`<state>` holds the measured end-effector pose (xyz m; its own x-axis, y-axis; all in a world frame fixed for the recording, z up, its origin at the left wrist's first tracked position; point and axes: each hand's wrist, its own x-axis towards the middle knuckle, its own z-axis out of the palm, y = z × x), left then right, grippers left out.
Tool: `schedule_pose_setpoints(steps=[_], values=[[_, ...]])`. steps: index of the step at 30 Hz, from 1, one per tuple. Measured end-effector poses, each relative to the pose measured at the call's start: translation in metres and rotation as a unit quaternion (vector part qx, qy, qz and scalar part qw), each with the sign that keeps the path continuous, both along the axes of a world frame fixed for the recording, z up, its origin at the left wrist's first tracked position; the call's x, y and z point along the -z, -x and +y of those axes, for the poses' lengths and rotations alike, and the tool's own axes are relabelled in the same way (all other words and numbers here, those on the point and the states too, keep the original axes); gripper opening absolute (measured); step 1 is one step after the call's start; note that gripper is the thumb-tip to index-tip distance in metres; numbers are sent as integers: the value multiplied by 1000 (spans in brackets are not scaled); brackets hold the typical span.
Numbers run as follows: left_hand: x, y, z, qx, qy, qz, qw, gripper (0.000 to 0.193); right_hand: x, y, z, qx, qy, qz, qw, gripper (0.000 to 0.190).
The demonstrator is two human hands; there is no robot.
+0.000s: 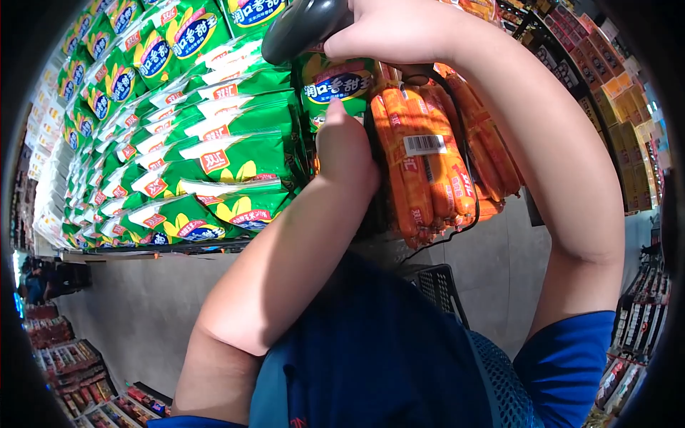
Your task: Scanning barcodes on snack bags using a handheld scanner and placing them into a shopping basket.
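My right hand [390, 32] is wrapped around a black handheld device [305, 32] at the top edge, which looks like a barcode scanner. A thin black cord [471, 160] hangs below it. The thumb of my left hand [345, 139] lies over the lower front of a green sausage pack [334, 83] with a blue oval label. The other fingers are hidden, so a grip on the pack cannot be made out. To the right of my left hand lies a bundle of orange-wrapped sausages [423, 150] bearing a barcode.
Rows of green sausage packs [235, 128] fill the display at left. More orange sausages [487, 144] lie under my right forearm. A black perforated crate or basket [436, 289] stands on the grey floor [497, 251]. Stocked shelves [610, 80] line the right side.
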<state>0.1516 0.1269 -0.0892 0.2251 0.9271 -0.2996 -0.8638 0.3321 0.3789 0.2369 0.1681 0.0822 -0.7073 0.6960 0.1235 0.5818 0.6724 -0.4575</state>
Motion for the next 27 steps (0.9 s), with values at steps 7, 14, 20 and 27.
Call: schedule_pose_setpoints(steps=[7,14,20,27], values=[[-11,-4,13,-71,-43,-54,995,53,14,2,18,-70,30,-9,997,36],[-2,0,2,-93,-12,-53,994,41,-1,2,10,-51,72,-56,995,30],[11,7,1,-92,16,19,995,42,-9,1,12,-47,78,-85,992,32],[14,20,-5,-125,104,135,977,37,-7,1,4,20,97,-58,993,27]])
